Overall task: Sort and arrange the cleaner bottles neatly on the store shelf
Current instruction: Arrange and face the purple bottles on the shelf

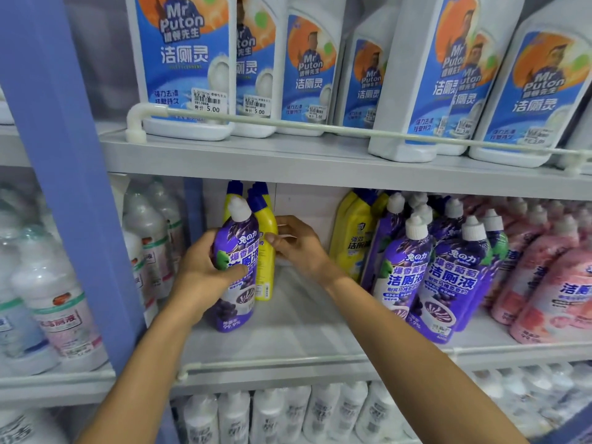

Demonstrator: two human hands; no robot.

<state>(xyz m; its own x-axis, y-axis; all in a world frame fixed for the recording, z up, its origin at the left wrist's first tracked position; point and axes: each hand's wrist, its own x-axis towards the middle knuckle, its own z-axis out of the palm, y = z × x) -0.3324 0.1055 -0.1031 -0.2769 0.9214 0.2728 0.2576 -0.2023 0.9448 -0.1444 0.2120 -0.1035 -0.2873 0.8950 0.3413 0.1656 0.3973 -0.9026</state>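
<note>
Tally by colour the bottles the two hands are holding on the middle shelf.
1: purple plastic bottle with white cap, gripped by the left hand
1: yellow plastic bottle with blue cap, held by the right hand
Total: 2

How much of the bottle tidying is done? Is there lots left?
About halfway, I'd guess. Done: the pink plastic bottles and purple white-capped bottles at the right stand grouped. In hand: the left grip holds one purple bottle; the right grip touches a yellow blue-capped bottle. Left: other yellow bottles stand apart across a bare shelf gap.
</note>
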